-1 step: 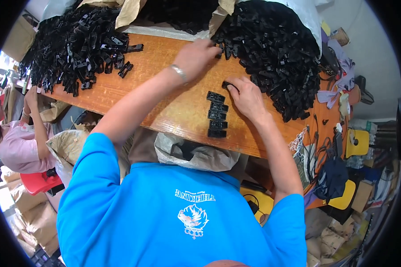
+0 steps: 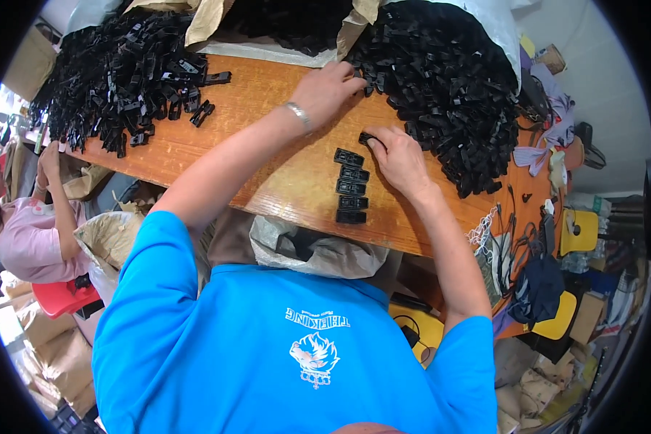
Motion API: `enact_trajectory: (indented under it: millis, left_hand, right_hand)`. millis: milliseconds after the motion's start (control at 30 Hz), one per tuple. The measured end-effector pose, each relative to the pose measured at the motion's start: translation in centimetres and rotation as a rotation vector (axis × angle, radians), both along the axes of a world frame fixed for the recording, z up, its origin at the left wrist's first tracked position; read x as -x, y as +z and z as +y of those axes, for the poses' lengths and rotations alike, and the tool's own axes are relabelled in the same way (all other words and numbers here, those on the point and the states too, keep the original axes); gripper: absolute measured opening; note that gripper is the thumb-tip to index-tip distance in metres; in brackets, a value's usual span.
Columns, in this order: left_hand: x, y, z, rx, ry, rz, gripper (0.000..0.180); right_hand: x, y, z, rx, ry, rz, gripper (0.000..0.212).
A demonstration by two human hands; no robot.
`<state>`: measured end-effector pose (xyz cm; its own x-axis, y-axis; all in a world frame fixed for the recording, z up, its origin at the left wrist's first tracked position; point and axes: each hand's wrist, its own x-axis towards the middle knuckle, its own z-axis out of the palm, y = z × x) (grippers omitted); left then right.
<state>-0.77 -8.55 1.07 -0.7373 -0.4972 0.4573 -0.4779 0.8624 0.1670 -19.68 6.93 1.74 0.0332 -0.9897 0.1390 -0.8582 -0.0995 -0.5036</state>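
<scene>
My right hand (image 2: pixel 399 158) pinches a small black plastic piece (image 2: pixel 367 137) between thumb and fingers, just above the wooden tabletop. Below it, several similar black plastic pieces (image 2: pixel 351 188) lie one under another in a short column running to the table's near edge. My left hand (image 2: pixel 329 94), with a silver bracelet at the wrist, reaches to the left edge of the large right-hand pile of black plastic parts (image 2: pixel 448 94). Its fingers are bent and close together by a few loose parts; what lies between the fingertips is hidden.
Another heap of black parts (image 2: pixel 123 79) covers the table's far left. Between the heaps, an open bag (image 2: pixel 267 49) holds more. A whitish sack (image 2: pixel 318 257) hangs at the near edge. Cables (image 2: pixel 512 239) lie at right. Another person (image 2: pixel 40 231) sits at left.
My left hand has shifted slightly right, with its fingertips closer to the right-hand pile. My right hand and the column of pieces look nearly unmoved.
</scene>
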Motion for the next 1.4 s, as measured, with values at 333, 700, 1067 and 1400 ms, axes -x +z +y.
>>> enact_trajectory:
  millis: [333,700,1067,1400]
  left_hand:
    - [1.9,-2.1,-0.4,-0.066,-0.139,0.05,0.015]
    - [-1.2,-1.0,3.6,-0.105,-0.401,0.318,0.02]
    - [-2.0,-2.0,3.6,-0.328,0.177,0.226,0.032]
    - [-1.7,-1.9,2.6,-0.412,0.073,0.156,0.03]
  right_hand:
    - [-0.5,0.2,1.7,0.024,0.077,-0.007,0.032]
    - [-0.2,0.1,3.0,0.034,0.06,0.045,0.032]
    - [-1.4,1.4,-0.9,0.156,-0.078,-0.092,0.032]
    - [-1.9,-1.1,-4.6,0.294,-0.013,-0.021,0.027]
